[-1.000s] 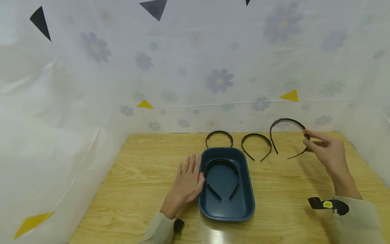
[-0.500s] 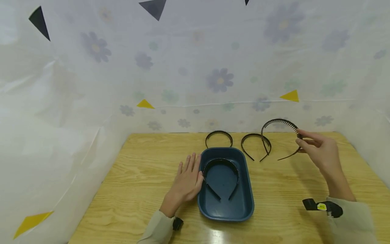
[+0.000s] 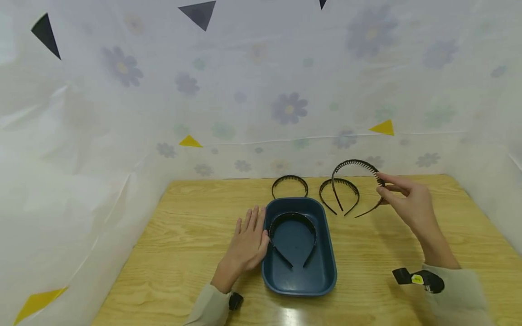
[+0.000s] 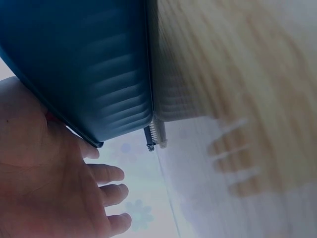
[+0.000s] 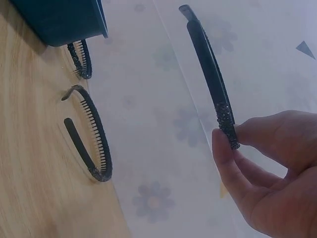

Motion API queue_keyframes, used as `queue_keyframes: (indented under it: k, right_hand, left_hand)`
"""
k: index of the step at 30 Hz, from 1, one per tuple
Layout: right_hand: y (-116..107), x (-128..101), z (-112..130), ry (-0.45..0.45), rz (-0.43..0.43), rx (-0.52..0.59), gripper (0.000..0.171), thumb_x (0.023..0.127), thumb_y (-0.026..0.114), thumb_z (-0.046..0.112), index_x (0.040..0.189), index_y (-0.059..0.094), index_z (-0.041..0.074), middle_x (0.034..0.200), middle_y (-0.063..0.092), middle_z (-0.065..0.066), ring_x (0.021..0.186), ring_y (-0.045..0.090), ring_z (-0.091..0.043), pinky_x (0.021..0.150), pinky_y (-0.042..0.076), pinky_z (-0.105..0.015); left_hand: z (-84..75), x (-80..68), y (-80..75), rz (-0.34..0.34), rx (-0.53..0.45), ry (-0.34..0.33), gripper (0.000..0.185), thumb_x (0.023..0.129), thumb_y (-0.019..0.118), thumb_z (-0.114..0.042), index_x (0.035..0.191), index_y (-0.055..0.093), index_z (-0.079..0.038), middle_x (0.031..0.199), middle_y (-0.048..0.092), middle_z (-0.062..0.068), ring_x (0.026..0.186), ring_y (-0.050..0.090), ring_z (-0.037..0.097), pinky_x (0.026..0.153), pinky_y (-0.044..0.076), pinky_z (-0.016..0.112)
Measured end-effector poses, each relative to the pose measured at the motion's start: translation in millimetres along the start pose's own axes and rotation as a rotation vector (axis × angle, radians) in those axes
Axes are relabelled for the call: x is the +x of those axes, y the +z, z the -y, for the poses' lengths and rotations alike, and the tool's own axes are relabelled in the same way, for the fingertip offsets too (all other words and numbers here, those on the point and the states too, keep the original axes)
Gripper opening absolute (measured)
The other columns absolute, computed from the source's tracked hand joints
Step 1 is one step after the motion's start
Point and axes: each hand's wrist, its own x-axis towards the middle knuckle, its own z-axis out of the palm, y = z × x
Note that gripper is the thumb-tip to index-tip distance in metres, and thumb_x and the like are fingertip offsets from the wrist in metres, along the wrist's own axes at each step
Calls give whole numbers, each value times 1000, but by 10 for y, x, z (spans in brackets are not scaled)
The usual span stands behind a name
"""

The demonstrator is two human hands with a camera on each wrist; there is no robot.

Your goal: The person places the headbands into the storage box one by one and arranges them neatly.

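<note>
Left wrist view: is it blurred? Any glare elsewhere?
Left wrist: soft and smeared; table grain streaks, tray wall ripples, left hand close and unsharp. Head: a white glare patch on the table's near edge. Right wrist: sharp on the held headband and right hand.

So the tray [image 3: 299,280] sits in the middle of the table [image 3: 171,253], one headband [image 3: 292,226] lying in it. My left hand [image 3: 248,244] rests flat on the table, touching its left wall. Two more headbands lie behind it: one [image 3: 290,179] at the far rim, another [image 3: 340,184] further right. My right hand [image 3: 405,203] holds a fourth headband [image 3: 354,164] up, just right of that one.
</note>
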Motion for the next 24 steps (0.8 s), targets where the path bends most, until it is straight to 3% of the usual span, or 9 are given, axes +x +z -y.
queue_keyframes:
  k: [4,11,17,24]
  right_hand:
    - [89,-7,51,-36,4,-36,40,98,71,12,137,67,5,129,64,4,97,60,10,78,47,-6]
    - [241,-36,147,-105,24,3,37,97,70,5,134,68,2,127,66,-3,95,61,9,68,56,-15]
    - [370,-39,200,-151,33,-29,40,94,72,1,134,69,5,130,66,-19,96,58,14,82,46,-5]
    - [476,-64,270,-209,27,-59,39,92,75,1,131,71,5,123,70,-15,93,58,13,89,39,-4]
  left_hand:
    - [3,-2,4,-2,-4,0,61,111,26,-29,166,10,-8,171,5,16,157,3,35,123,8,59]
    - [-8,-5,1,-4,-7,-2,61,111,27,-28,166,10,-7,171,6,17,157,3,34,123,8,59]
    - [-23,2,0,-9,-8,-1,61,111,27,-28,166,10,-7,171,6,16,157,5,36,123,8,59]
    - [-45,13,0,-10,-3,-3,61,111,27,-28,166,11,-7,171,5,15,157,6,37,123,8,59]
